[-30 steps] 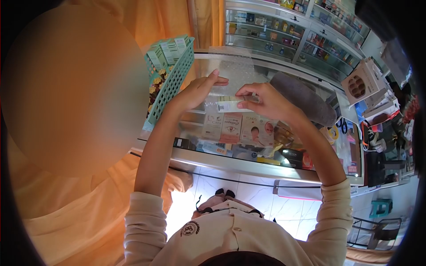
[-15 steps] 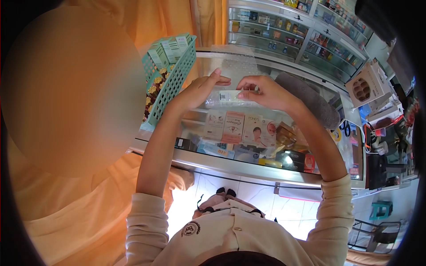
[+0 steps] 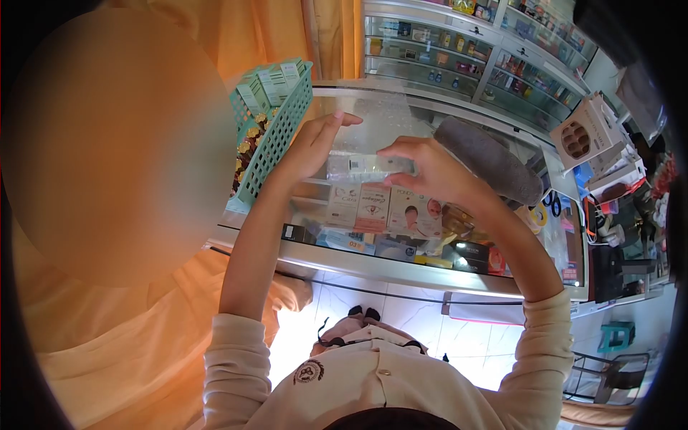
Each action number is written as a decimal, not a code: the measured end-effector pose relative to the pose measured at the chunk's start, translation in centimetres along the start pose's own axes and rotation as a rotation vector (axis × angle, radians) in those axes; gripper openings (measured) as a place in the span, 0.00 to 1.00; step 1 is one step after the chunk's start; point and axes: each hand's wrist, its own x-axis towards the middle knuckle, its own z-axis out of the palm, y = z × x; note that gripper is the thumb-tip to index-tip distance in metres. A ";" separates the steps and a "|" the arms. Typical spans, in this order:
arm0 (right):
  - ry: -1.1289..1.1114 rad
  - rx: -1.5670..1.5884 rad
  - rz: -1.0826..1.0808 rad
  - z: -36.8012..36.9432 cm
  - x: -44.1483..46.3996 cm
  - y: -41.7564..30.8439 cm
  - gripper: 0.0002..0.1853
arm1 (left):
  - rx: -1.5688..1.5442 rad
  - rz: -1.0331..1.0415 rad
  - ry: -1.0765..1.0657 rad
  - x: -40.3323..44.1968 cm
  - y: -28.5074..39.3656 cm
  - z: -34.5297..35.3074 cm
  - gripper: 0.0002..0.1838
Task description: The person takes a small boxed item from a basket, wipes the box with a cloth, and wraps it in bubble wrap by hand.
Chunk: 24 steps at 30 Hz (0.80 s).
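Orange curtains (image 3: pixel 272 32) hung at ten o'clock from a glass counter (image 3: pixel 344 261), on which a small pale box (image 3: pixel 358 165) lay in clear bubble wrap (image 3: pixel 376 107), with a green basket (image 3: pixel 287 122) at ten o'clock from it, a grey cushion (image 3: pixel 487 161) at three and printed cartons (image 3: pixel 374 204) showing at six. At ten o'clock from the small pale box, the left hand (image 3: pixel 312 148) stood with fingers stretched out loosely; at three o'clock the right hand (image 3: pixel 430 170) curved thumb and forefinger wide about its right end, though whether they gripped it could not be told
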 end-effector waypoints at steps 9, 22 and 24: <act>0.018 0.015 -0.010 0.1 -1.9 -1.6 0.19 | 0.185 -0.048 -0.200 -0.2 -0.7 0.0 0.40; -0.078 0.082 0.118 -0.6 -1.1 -0.7 0.20 | 0.380 0.140 -0.110 -0.9 0.4 0.3 0.29; -0.069 0.078 0.071 -0.7 -0.9 -0.1 0.20 | 0.065 0.097 -0.153 -0.8 1.5 0.2 0.21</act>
